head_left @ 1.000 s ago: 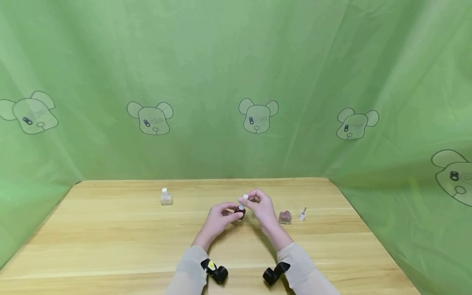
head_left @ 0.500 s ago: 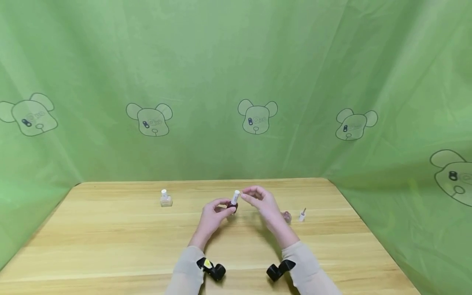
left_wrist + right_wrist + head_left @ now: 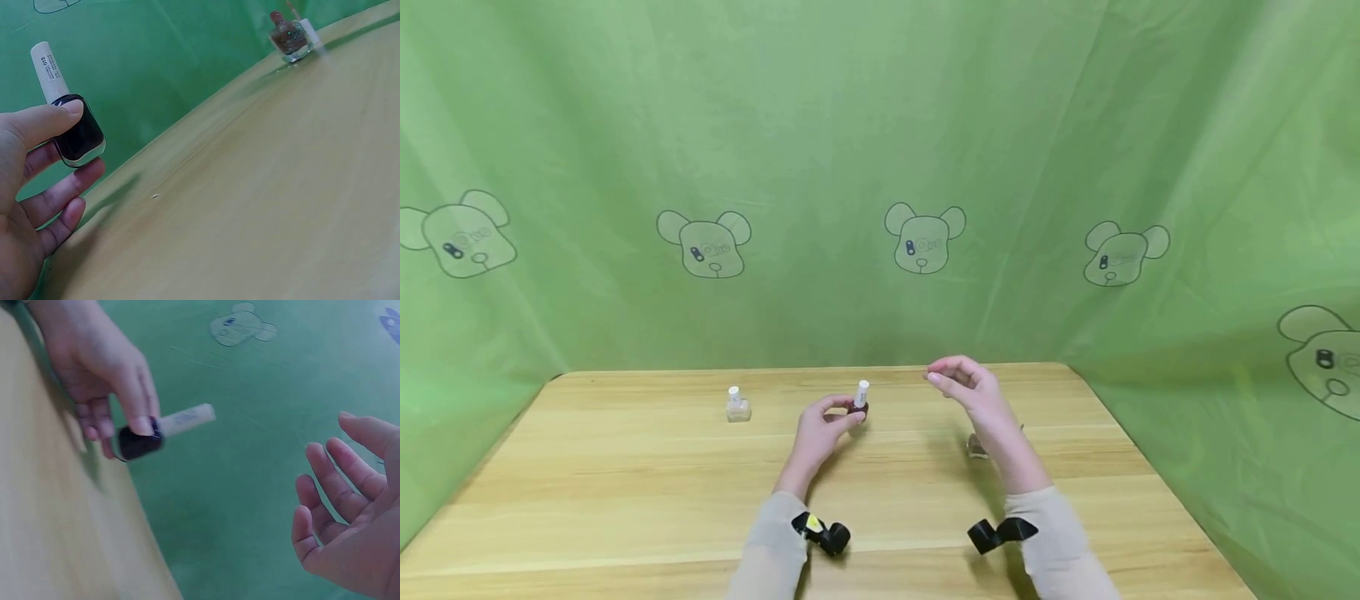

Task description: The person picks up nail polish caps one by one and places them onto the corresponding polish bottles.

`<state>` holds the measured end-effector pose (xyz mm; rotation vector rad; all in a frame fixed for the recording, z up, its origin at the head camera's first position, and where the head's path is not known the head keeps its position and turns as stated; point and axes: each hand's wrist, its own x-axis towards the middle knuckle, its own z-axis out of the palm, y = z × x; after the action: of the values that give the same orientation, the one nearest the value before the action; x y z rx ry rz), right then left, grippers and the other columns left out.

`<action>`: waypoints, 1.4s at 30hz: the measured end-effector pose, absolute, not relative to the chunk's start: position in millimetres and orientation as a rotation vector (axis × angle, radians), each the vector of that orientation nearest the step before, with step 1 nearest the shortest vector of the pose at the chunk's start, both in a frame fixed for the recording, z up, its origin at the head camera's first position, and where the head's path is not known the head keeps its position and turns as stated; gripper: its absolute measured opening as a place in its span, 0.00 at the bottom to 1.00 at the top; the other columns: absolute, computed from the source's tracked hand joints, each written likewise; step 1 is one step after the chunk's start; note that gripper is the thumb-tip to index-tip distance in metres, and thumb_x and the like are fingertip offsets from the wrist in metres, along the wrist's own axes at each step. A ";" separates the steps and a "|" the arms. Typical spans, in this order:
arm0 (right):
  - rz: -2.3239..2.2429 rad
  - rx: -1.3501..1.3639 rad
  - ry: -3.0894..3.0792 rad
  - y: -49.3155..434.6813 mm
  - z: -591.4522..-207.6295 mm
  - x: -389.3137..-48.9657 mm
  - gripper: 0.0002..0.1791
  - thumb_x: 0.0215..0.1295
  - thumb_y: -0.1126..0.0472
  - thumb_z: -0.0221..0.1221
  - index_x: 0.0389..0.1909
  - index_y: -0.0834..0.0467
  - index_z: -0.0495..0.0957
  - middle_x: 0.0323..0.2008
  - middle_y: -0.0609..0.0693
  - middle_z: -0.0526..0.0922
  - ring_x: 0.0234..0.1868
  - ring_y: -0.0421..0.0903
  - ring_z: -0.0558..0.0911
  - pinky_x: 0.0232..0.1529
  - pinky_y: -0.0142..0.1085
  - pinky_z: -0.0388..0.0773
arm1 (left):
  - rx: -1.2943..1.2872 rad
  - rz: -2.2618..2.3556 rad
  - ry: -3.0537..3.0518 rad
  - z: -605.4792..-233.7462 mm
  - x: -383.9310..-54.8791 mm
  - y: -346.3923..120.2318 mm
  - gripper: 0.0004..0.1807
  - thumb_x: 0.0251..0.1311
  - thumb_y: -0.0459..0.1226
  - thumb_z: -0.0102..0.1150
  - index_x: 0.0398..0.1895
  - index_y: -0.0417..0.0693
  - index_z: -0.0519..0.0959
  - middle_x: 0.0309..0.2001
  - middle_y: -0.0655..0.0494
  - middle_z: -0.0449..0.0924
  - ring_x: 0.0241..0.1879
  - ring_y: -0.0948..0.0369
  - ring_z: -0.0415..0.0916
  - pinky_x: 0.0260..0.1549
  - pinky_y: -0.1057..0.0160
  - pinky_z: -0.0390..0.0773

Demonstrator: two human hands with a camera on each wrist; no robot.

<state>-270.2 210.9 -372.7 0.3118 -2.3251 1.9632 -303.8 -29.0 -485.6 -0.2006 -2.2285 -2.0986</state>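
Note:
My left hand (image 3: 817,433) pinches a bottle of dark nail polish (image 3: 81,134) between thumb and fingers, raised over the table. Its white cap (image 3: 50,72) is on and points upward. To the right, my right hand (image 3: 981,400) is up in the air, fingers loosely bent and holding nothing. Below that forearm stands a glittery pinkish nail polish bottle (image 3: 976,447) without its white cap, partly covered by the arm. In the left wrist view, a white cap (image 3: 309,31) stands beside that bottle, brush upward; the arm mostly hides it in the head view.
A clear nail polish bottle (image 3: 738,408) with a white cap stands on the left part of the wooden table (image 3: 625,492). Green curtains (image 3: 820,317) printed with bear heads rise behind the table and along both sides.
My right hand has let go of the dark bottle's white cap and moved up and right. My left hand has carried the bottle a little left and away from me.

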 end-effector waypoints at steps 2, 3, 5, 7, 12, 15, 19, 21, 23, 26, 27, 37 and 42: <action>1.949 0.335 -2.319 218.0 -367.3 -268.5 0.12 0.65 0.59 0.62 0.46 0.59 0.77 0.37 0.35 0.84 0.44 0.36 0.81 0.49 0.34 0.76 | -0.210 -2.081 -2.230 -485.2 -306.6 -30.3 0.20 0.52 0.38 0.71 0.49 0.43 0.82 0.52 0.44 0.82 0.41 0.56 0.85 0.42 0.63 0.81; 1.947 0.346 -2.311 221.6 -365.0 -267.6 0.10 0.65 0.59 0.61 0.45 0.57 0.78 0.37 0.35 0.84 0.44 0.36 0.81 0.50 0.34 0.76 | -0.213 -2.072 -2.232 -485.1 -308.2 -31.0 0.20 0.52 0.38 0.71 0.49 0.44 0.82 0.52 0.44 0.82 0.41 0.56 0.84 0.42 0.62 0.81; 1.938 0.367 -2.294 228.7 -360.6 -265.3 0.06 0.66 0.60 0.61 0.43 0.54 0.78 0.37 0.35 0.84 0.44 0.35 0.81 0.49 0.33 0.76 | -0.214 -2.054 -2.239 -485.2 -311.3 -32.4 0.20 0.52 0.38 0.71 0.49 0.44 0.82 0.51 0.45 0.83 0.42 0.55 0.84 0.44 0.61 0.81; 1.933 0.394 -2.272 235.7 -357.0 -263.2 0.05 0.67 0.60 0.60 0.42 0.53 0.78 0.38 0.36 0.84 0.44 0.35 0.81 0.48 0.30 0.75 | -0.219 -2.024 -2.249 -485.5 -313.9 -33.4 0.19 0.52 0.39 0.71 0.49 0.45 0.82 0.51 0.46 0.83 0.44 0.55 0.83 0.47 0.58 0.81; 1.922 0.428 -2.229 254.0 -353.3 -256.2 0.05 0.68 0.61 0.59 0.43 0.53 0.78 0.40 0.37 0.85 0.45 0.34 0.82 0.46 0.28 0.76 | -0.226 -1.949 -2.281 -487.6 -316.8 -34.3 0.19 0.53 0.39 0.70 0.49 0.45 0.82 0.49 0.47 0.84 0.46 0.53 0.82 0.53 0.52 0.79; 1.898 0.418 -2.229 265.0 -355.7 -252.1 0.06 0.68 0.61 0.58 0.44 0.54 0.78 0.41 0.37 0.85 0.45 0.33 0.82 0.46 0.27 0.76 | -0.239 -1.922 -2.299 -490.1 -317.5 -35.2 0.19 0.53 0.39 0.70 0.48 0.44 0.82 0.49 0.46 0.84 0.47 0.52 0.82 0.53 0.51 0.79; 1.867 0.418 -2.214 281.3 -361.7 -247.1 0.07 0.69 0.63 0.57 0.46 0.56 0.77 0.42 0.37 0.85 0.46 0.32 0.82 0.49 0.25 0.75 | -0.237 -1.909 -2.312 -491.9 -319.1 -35.9 0.19 0.52 0.39 0.71 0.48 0.44 0.82 0.49 0.46 0.84 0.47 0.52 0.82 0.52 0.52 0.80; 1.859 0.431 -2.185 289.9 -364.8 -245.2 0.08 0.69 0.65 0.56 0.47 0.59 0.77 0.42 0.36 0.85 0.47 0.32 0.81 0.51 0.23 0.74 | -0.228 -1.894 -2.325 -491.6 -320.3 -36.3 0.19 0.52 0.40 0.71 0.48 0.45 0.82 0.49 0.47 0.84 0.46 0.53 0.81 0.52 0.52 0.80; 1.847 0.454 -2.156 298.8 -367.9 -243.2 0.09 0.69 0.67 0.55 0.48 0.62 0.76 0.43 0.36 0.84 0.48 0.32 0.81 0.53 0.22 0.73 | -0.234 -1.869 -2.338 -491.3 -321.9 -36.9 0.19 0.52 0.39 0.71 0.48 0.44 0.82 0.48 0.47 0.84 0.46 0.53 0.81 0.52 0.52 0.80; 1.852 0.503 -2.103 311.8 -371.7 -240.4 0.12 0.69 0.70 0.54 0.52 0.66 0.74 0.45 0.37 0.84 0.49 0.33 0.81 0.55 0.22 0.72 | -0.241 -1.839 -2.359 -490.6 -324.8 -37.9 0.19 0.52 0.39 0.70 0.48 0.44 0.82 0.48 0.46 0.84 0.46 0.53 0.81 0.52 0.52 0.80; 1.857 0.521 -2.091 316.2 -373.2 -239.6 0.13 0.69 0.71 0.53 0.53 0.67 0.73 0.46 0.38 0.84 0.50 0.33 0.81 0.55 0.22 0.72 | -0.240 -1.839 -2.365 -490.3 -325.9 -38.3 0.19 0.52 0.38 0.71 0.48 0.44 0.82 0.48 0.47 0.85 0.46 0.54 0.81 0.52 0.52 0.80; 1.904 0.596 -2.058 357.2 -394.1 -243.4 0.19 0.68 0.74 0.51 0.60 0.68 0.68 0.52 0.40 0.81 0.54 0.34 0.79 0.55 0.22 0.73 | -0.285 -1.793 -2.406 -494.4 -335.0 -40.6 0.17 0.52 0.37 0.70 0.46 0.43 0.83 0.45 0.45 0.86 0.45 0.53 0.83 0.52 0.52 0.80; 1.931 0.506 -2.102 375.3 -406.6 -248.5 0.20 0.69 0.73 0.51 0.62 0.65 0.68 0.52 0.40 0.81 0.54 0.33 0.78 0.56 0.20 0.71 | -0.291 -1.791 -2.419 -494.8 -336.6 -37.1 0.16 0.52 0.36 0.71 0.45 0.43 0.83 0.44 0.46 0.87 0.44 0.53 0.83 0.52 0.52 0.80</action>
<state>-248.5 375.3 -406.6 0.5059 -2.1020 1.9307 -336.6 -37.1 -494.8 -0.2913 -2.4192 -1.7907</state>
